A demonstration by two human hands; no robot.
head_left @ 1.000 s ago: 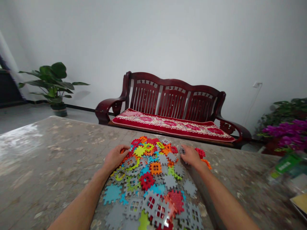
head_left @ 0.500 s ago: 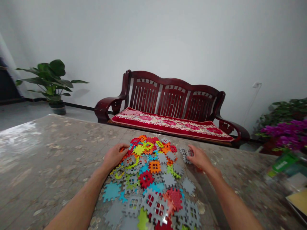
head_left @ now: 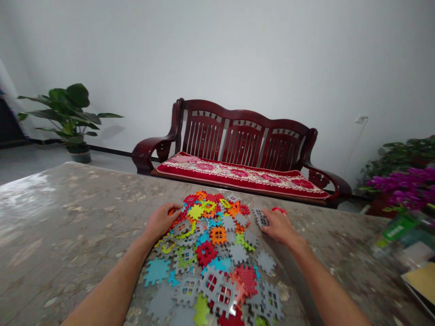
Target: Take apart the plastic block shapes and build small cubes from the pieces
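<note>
A heap of interlocking plastic tiles (head_left: 218, 235) in grey, red, orange, blue and lime covers the middle of the table, some solid, some with window cut-outs. At its upper left edge lies my left hand (head_left: 162, 222), thumb and index finger apart around an orange-red tile that shows in the gap. To the right of the heap, my right hand (head_left: 280, 225) pinches a grey lattice tile (head_left: 260, 218) at its right side. A red tile (head_left: 279, 209) sticks out just beyond the right hand; whether it joins the grey one is hidden.
The patterned table (head_left: 84, 213) reaches out on both sides. Behind it stands a dark red wooden bench (head_left: 234, 136) with a floral cover. On the right are purple flowers (head_left: 406, 188), a green package (head_left: 399, 228) and a yellowish box (head_left: 421, 283). A potted plant (head_left: 73, 117) stands at left.
My right hand has turned slightly over the grey tile, and a red tile now shows beyond it; earlier reddish-orange showed beneath the hand. My left hand has stayed in place.
</note>
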